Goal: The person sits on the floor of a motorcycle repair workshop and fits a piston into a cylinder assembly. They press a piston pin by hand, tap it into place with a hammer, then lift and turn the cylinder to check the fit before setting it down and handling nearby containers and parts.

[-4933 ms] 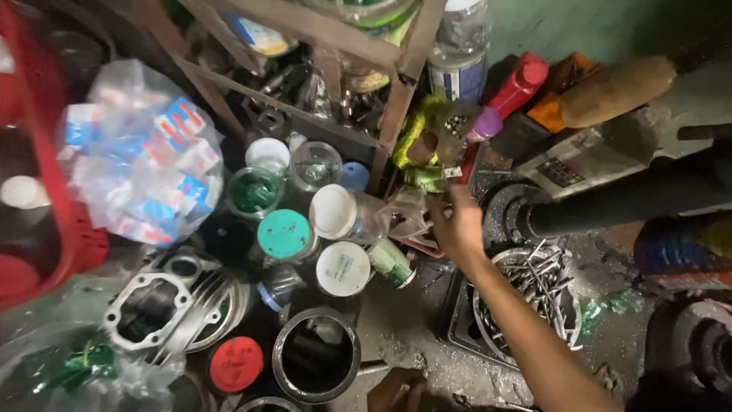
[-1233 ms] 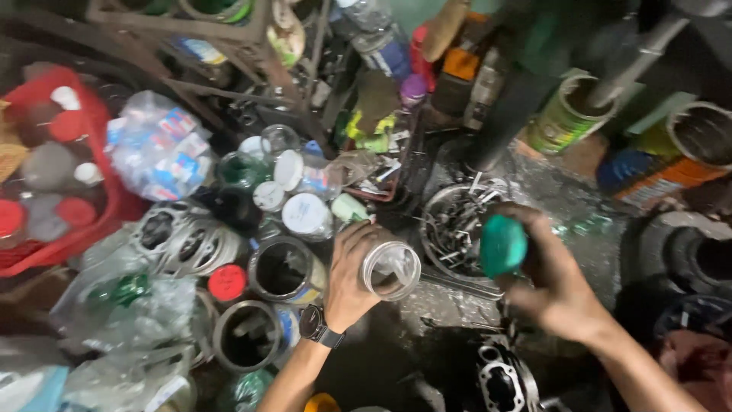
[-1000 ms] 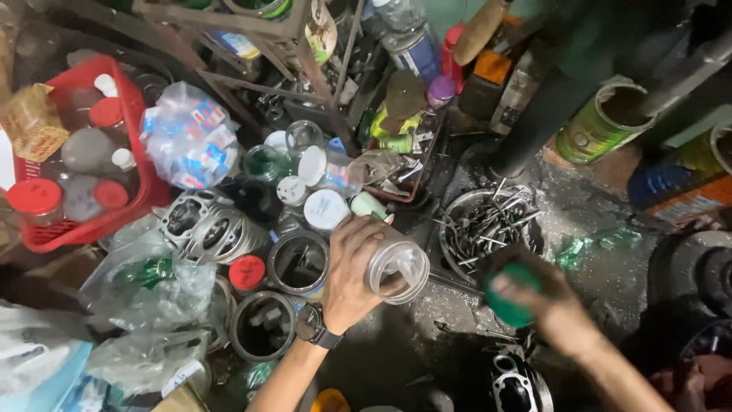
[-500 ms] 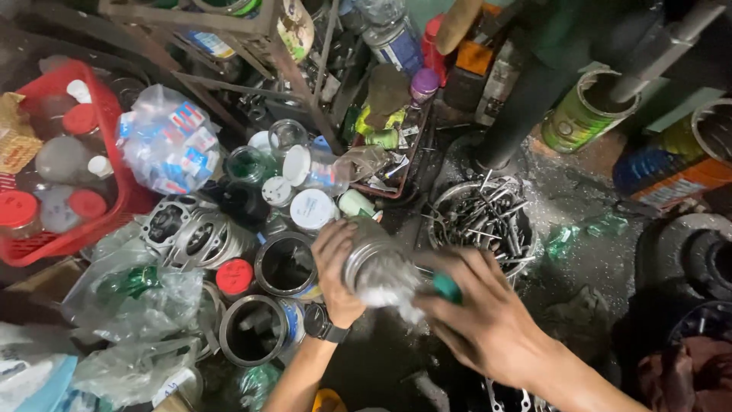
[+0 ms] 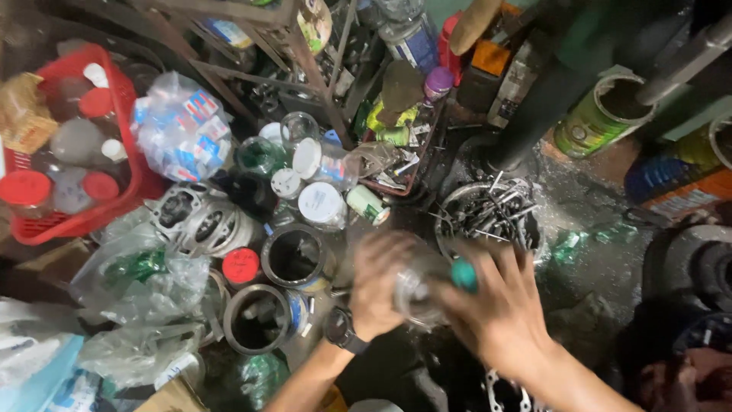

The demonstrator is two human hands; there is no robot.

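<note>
The left hand (image 5: 381, 286) is wrapping its fingers around a clear plastic jar (image 5: 418, 288), holding it above the cluttered floor. The right hand (image 5: 496, 309) is pressing a teal lid (image 5: 463, 275) against the jar's mouth, fingers curled over it, blurred by motion.
</note>
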